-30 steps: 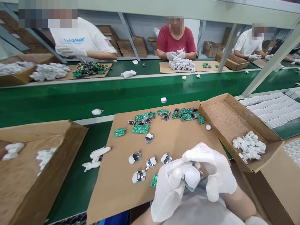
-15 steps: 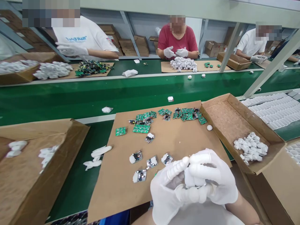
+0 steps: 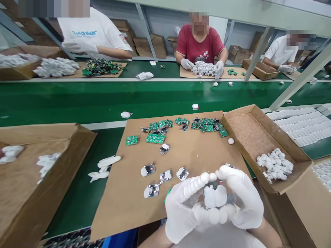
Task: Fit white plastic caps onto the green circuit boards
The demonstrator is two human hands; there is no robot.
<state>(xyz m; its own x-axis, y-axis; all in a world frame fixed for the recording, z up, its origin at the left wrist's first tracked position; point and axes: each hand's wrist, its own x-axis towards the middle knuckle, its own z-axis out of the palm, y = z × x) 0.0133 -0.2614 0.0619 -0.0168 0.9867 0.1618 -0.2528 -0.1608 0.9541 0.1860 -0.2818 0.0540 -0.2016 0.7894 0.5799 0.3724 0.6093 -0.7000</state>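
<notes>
Both my white-gloved hands are close together over the near right part of a cardboard sheet. My left hand and my right hand pinch a small circuit board between their fingertips. Soft-looking white pieces cover the side of it that faces me, and a dark part shows at its top edge. Left of my hands lie several boards with white pieces on them, such as this padded board. Bare green circuit boards are spread along the sheet's far edge.
On the right stands a cardboard tray with a heap of white pieces. Another cardboard box is on the left, beside loose white gloves. A green conveyor belt carries padded boards. Several co-workers sit beyond it.
My right fingers have lifted and spread, uncovering more of the white pieces and the board's top edge. The padded boards on the belt have shifted right. The co-worker opposite has lowered both hands around a white heap.
</notes>
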